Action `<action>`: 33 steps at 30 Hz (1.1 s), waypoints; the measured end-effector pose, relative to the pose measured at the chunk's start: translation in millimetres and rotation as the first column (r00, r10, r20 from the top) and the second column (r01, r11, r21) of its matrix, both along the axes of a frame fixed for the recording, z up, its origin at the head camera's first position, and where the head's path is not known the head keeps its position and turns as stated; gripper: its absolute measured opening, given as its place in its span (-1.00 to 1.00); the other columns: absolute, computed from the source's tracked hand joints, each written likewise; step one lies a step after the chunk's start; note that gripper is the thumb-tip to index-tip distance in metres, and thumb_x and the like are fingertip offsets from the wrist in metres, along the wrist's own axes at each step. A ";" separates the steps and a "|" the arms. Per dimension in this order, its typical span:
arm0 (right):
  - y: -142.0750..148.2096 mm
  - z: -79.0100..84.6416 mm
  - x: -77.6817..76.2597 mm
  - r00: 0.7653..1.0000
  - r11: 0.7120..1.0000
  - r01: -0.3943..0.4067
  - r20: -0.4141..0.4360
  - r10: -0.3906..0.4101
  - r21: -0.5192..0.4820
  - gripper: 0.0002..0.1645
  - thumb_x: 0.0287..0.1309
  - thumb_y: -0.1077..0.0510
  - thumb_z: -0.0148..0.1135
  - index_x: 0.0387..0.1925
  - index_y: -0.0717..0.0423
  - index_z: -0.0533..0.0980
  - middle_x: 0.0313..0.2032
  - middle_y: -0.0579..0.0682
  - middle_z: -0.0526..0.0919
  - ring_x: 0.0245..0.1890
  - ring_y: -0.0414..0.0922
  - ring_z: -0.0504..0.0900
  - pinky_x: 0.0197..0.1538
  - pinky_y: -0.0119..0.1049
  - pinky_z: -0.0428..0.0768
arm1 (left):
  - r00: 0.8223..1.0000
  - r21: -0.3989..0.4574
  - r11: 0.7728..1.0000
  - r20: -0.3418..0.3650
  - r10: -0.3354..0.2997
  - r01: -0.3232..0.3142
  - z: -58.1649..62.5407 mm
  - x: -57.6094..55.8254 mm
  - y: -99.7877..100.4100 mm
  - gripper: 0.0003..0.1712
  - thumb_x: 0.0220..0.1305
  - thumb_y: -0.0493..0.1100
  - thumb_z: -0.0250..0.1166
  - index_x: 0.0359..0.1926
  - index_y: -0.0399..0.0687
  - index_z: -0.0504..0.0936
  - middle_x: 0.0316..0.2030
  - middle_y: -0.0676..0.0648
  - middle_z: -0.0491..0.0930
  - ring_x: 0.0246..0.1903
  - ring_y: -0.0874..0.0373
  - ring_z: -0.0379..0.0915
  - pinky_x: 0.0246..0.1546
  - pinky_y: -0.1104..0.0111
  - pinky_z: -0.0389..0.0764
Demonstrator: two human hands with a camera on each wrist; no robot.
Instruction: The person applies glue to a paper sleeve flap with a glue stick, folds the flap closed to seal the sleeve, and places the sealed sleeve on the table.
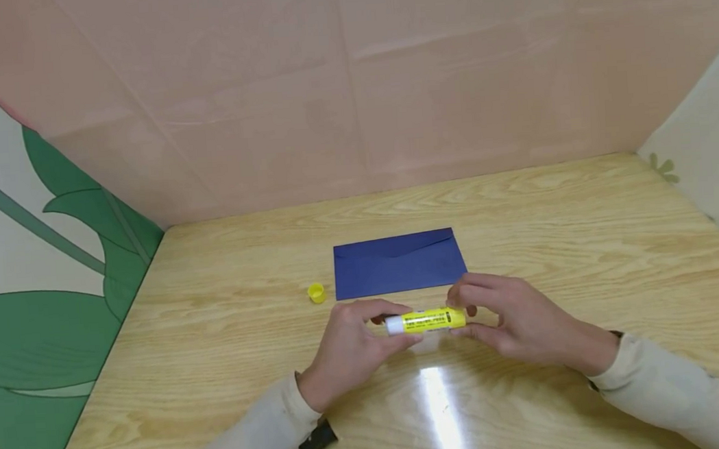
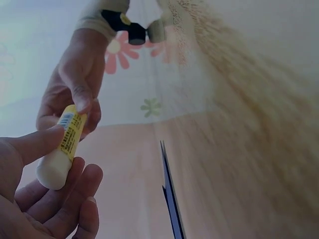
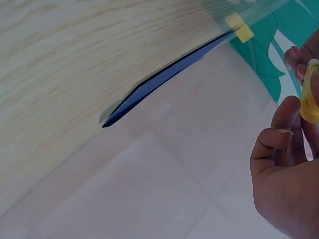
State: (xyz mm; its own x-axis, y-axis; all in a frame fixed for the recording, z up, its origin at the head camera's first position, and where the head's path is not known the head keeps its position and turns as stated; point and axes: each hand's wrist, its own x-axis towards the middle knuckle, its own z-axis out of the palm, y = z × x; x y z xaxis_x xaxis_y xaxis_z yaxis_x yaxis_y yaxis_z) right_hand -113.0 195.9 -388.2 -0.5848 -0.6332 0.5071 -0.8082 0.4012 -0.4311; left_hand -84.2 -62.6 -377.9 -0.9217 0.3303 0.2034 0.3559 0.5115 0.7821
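A yellow glue stick (image 1: 427,320) with a white end is held level above the table, just in front of a blue envelope (image 1: 399,267). My left hand (image 1: 354,345) pinches it near the white end between thumb and fingers. At its yellow end, my right hand (image 1: 520,318) grips it with thumb and fingertips. In the left wrist view the white end of the glue stick (image 2: 55,169) points toward the camera. The right wrist view shows its yellow base (image 3: 310,107) at the right hand's fingertips. A small yellow cap (image 1: 317,293) lies left of the envelope, hollow side showing.
The wooden table (image 1: 217,315) meets a pinkish back wall (image 1: 352,101). On the left stands a panel with green leaf pictures (image 1: 32,334), and a pale panel (image 1: 707,141) is at the right. A bright light reflection falls on the table's front.
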 end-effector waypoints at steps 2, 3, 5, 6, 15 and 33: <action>-0.2 -0.1 0.0 1.000 1.000 -0.003 -0.002 0.003 -0.007 -0.47 -0.26 0.28 0.61 -0.26 -0.17 0.51 -0.29 -0.34 0.51 -0.38 -0.34 0.46 -0.38 -0.67 0.34 | 1.000 -0.002 1.000 0.004 0.000 0.000 0.0 0.0 0.0 -0.68 -0.03 -0.09 0.60 -0.18 0.07 0.81 -0.26 0.14 0.79 -0.37 0.35 0.55 -0.33 0.28 0.64; -0.2 -0.1 0.0 1.000 1.000 -0.004 -0.002 0.004 -0.011 -0.47 -0.27 0.28 0.61 -0.26 -0.17 0.51 -0.29 -0.34 0.52 -0.39 -0.34 0.46 -0.39 -0.68 0.33 | 1.000 -0.002 1.000 0.007 0.000 0.000 0.0 0.0 0.0 -0.68 -0.03 -0.09 0.60 -0.18 0.07 0.81 -0.26 0.14 0.79 -0.37 0.35 0.55 -0.33 0.28 0.64; -0.3 0.1 0.0 1.000 1.000 -0.003 -0.002 0.003 -0.016 -0.46 -0.27 0.29 0.62 -0.26 -0.16 0.52 -0.29 -0.34 0.52 -0.39 -0.35 0.45 -0.40 -0.69 0.32 | 1.000 -0.004 1.000 0.009 -0.002 0.002 0.3 -0.2 0.1 -0.68 -0.03 -0.09 0.60 -0.18 0.07 0.80 -0.26 0.15 0.79 -0.36 0.35 0.56 -0.31 0.27 0.65; -0.3 0.3 0.1 1.000 1.000 0.000 -0.001 0.000 -0.015 -0.46 -0.27 0.28 0.62 -0.26 -0.16 0.52 -0.29 -0.34 0.52 -0.38 -0.35 0.45 -0.40 -0.69 0.32 | 1.000 -0.005 1.000 0.007 -0.004 0.004 0.5 -0.3 0.0 -0.68 -0.03 -0.10 0.60 -0.17 0.06 0.80 -0.26 0.14 0.79 -0.35 0.35 0.57 -0.30 0.27 0.66; -0.9 2.6 0.6 0.991 0.996 0.074 0.106 -0.080 0.056 -0.49 -0.10 0.15 0.59 -0.16 -0.22 0.47 -0.39 -0.36 0.47 -0.53 -0.44 0.30 -0.58 -0.59 0.28 | 1.000 -0.012 1.000 -0.015 -0.006 0.006 1.8 -1.9 -1.0 -0.69 0.00 -0.14 0.59 -0.18 0.00 0.79 -0.23 0.08 0.78 -0.30 0.34 0.61 -0.22 0.40 0.64; 3.4 1.0 0.5 0.949 0.986 0.072 0.295 -0.115 0.152 -0.78 0.44 0.05 0.11 0.02 -0.37 0.49 -0.32 -0.38 0.55 -0.41 -0.39 0.45 -0.38 -0.48 0.42 | 0.998 0.045 0.999 -0.068 -0.009 0.012 -0.7 -3.1 -1.1 -0.69 -0.02 -0.21 0.59 -0.19 -0.06 0.78 -0.24 0.03 0.79 -0.31 0.32 0.61 -0.24 0.25 0.69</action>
